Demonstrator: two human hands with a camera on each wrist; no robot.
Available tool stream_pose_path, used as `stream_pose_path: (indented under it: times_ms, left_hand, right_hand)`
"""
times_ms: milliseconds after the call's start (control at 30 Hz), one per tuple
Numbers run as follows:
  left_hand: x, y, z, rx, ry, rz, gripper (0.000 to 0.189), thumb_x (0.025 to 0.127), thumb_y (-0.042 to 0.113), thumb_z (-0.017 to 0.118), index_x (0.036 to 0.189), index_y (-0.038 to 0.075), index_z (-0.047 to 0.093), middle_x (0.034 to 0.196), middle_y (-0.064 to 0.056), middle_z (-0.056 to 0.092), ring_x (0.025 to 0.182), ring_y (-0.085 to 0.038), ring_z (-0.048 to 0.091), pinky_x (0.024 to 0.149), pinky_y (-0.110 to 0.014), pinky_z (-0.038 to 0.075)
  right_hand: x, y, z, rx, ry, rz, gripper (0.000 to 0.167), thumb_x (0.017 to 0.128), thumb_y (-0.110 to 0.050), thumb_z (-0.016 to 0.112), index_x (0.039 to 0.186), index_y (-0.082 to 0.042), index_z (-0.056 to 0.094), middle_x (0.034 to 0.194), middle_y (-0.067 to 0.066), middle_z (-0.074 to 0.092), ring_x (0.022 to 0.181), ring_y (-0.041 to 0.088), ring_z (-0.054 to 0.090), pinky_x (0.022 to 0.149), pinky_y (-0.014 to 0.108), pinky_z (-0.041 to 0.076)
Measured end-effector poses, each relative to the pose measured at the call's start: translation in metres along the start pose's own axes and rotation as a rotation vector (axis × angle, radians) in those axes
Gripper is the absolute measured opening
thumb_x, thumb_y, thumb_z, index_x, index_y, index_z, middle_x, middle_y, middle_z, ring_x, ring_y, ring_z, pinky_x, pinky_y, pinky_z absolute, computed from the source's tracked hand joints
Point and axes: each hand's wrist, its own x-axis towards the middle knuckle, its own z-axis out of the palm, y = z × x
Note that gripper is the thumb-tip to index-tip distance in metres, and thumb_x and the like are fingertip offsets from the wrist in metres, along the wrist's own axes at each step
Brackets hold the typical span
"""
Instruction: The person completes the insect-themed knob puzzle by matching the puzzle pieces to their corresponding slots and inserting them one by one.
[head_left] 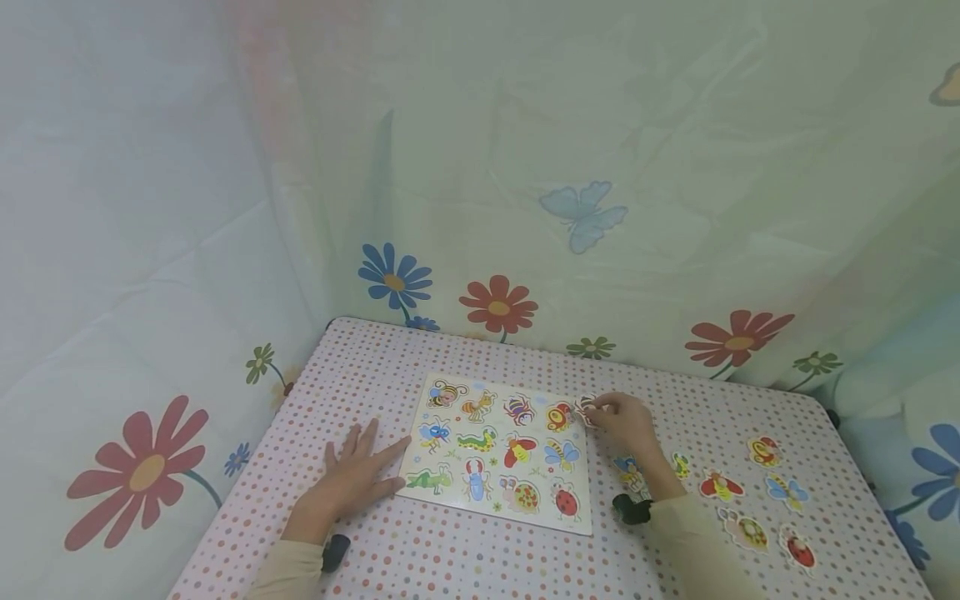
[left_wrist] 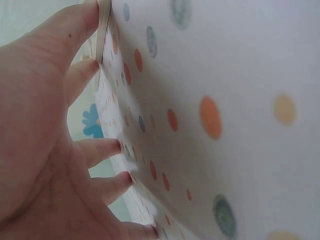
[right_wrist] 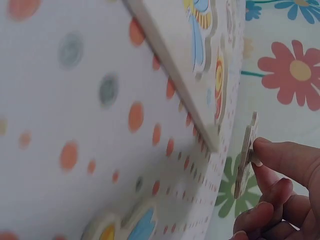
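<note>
A flat puzzle board [head_left: 542,518] with rows of insect pictures lies on the table. My right hand [head_left: 628,427] pinches a puzzle piece [head_left: 587,410] with a dark striped insect between thumb and fingers, by the board's upper right corner. The right wrist view shows this piece [right_wrist: 245,162] edge-on, held above the tabletop; its picture is hidden there. On the table left of the board rests my left hand [head_left: 351,477], fingers spread and straight. Thumb and index finger touch the board's left edge [left_wrist: 103,30].
Several loose pieces lie right of the board, among them a red-winged fly [head_left: 722,485], a dragonfly [head_left: 786,492] and a ladybug [head_left: 799,550]. A blue insect piece [head_left: 628,473] lies beside my right wrist. Flower-printed curtains [head_left: 480,167] stand around the dotted table [head_left: 360,346].
</note>
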Motion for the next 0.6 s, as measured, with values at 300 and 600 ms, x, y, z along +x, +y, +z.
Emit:
stream_pose_path:
  times_ms: [300,600]
  left_hand:
    - [0.0,-0.001,0.001,0.004,-0.001,0.002,0.063,0.096,0.047,0.062,0.154,0.035,0.039,0.165,-0.021,0.006,0.148,-0.049,0.0,0.109,-0.076,-0.002]
    - [0.0,0.0,0.001,0.001,0.005,0.003,0.063,0.096,0.047,0.062,0.154,0.035,0.04,0.165,-0.021,0.006,0.148,-0.049,0.0,0.108,-0.077,-0.002]
  right_hand:
    - [0.005,-0.017,0.017,0.046,0.011,-0.096,0.025,0.089,-0.016,0.072,0.102,0.005,0.068,0.069,0.005,0.053,0.058,0.017,0.046,0.048,0.033,0.042]
    - [0.01,-0.038,0.033,0.054,-0.037,-0.114,0.021,0.09,-0.016,0.074,0.099,0.002,0.069,0.07,0.005,0.051,0.059,0.018,0.045,0.049,0.028,0.038]
